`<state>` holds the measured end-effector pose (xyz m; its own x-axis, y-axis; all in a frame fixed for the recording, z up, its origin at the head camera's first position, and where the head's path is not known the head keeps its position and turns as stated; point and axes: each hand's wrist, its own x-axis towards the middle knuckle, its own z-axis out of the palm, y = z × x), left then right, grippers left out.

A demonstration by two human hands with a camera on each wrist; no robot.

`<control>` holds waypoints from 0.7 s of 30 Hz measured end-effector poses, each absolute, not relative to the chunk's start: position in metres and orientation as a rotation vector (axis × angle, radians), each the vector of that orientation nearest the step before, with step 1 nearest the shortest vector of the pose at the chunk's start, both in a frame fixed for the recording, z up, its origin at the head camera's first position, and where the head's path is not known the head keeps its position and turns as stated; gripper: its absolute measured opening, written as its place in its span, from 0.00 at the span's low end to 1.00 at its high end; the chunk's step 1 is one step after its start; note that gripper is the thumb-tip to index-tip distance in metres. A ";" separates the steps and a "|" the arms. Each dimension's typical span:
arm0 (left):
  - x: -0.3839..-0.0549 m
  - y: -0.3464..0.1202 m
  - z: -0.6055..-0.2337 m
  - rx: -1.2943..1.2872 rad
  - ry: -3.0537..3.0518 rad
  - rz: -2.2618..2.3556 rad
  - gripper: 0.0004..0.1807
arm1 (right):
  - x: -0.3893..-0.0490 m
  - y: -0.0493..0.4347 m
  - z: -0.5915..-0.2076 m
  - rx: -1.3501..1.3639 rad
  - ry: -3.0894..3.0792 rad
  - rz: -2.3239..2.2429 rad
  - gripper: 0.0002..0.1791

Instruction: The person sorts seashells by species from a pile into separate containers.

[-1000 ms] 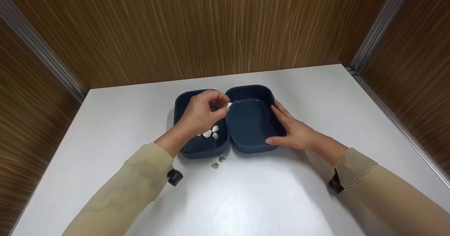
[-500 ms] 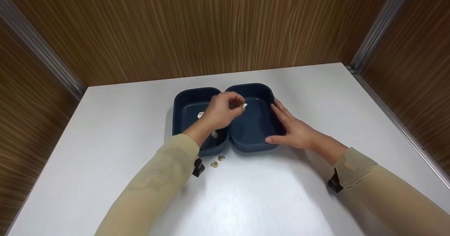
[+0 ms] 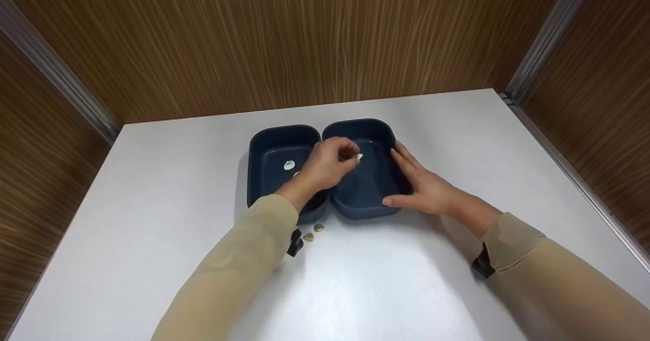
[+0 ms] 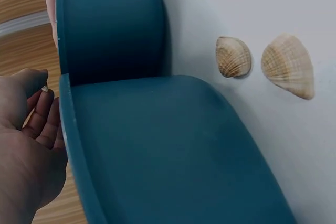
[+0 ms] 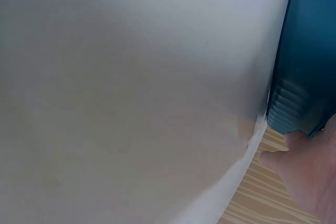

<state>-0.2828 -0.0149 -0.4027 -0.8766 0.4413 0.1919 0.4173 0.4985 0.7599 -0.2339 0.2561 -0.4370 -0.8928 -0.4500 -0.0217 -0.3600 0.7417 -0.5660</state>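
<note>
My left hand [image 3: 327,165] pinches a small whitish seashell [image 3: 358,156] between thumb and fingertips, over the right blue container [image 3: 363,212]. The same shell [image 4: 45,88] shows as a speck at the fingertips in the left wrist view. My right hand [image 3: 426,191] rests with straight fingers along the right side of that container, its thumb by the front rim. Under my left forearm stands the left blue container [image 3: 259,178], holding a white shell [image 3: 289,165] and another partly hidden by the wrist. The right wrist view has the right hand [image 5: 310,169] against the container's wall.
Two ribbed tan shells, a nearer one [image 3: 309,237] and a farther one [image 3: 319,227], lie on the white table [image 3: 381,280] in front of the containers. Wood-grain panels [image 3: 315,41] enclose the table at the back and sides.
My left hand has moved right, carrying the shell from above the left container to above the right one. More of the left container's far interior now shows. The right hand has stayed in place.
</note>
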 end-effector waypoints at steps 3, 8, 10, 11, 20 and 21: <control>-0.282 -0.015 -0.404 0.775 2.715 1.355 0.12 | -0.234 0.256 -0.437 -0.647 2.783 -0.855 0.66; -0.278 -0.020 -0.403 0.746 2.723 1.389 0.13 | -0.233 0.256 -0.437 -0.644 2.785 -0.846 0.65; -0.276 -0.022 -0.401 0.732 2.713 1.405 0.13 | -0.233 0.256 -0.437 -0.640 2.784 -0.844 0.65; -0.275 -0.023 -0.399 0.729 2.708 1.412 0.14 | -0.233 0.257 -0.436 -0.637 2.784 -0.840 0.66; -0.254 -0.041 -0.377 0.801 2.657 1.439 0.15 | -0.235 0.260 -0.437 -0.641 2.787 -0.852 0.66; -0.250 -0.043 -0.375 0.821 2.654 1.442 0.15 | -0.235 0.260 -0.437 -0.645 2.786 -0.857 0.66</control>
<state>-0.2501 -0.0434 -0.3746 -0.8622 0.4503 0.2321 0.4398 0.4380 0.7840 -0.2355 0.2605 -0.4369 -0.8950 -0.4455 -0.0217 -0.3563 0.7434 -0.5660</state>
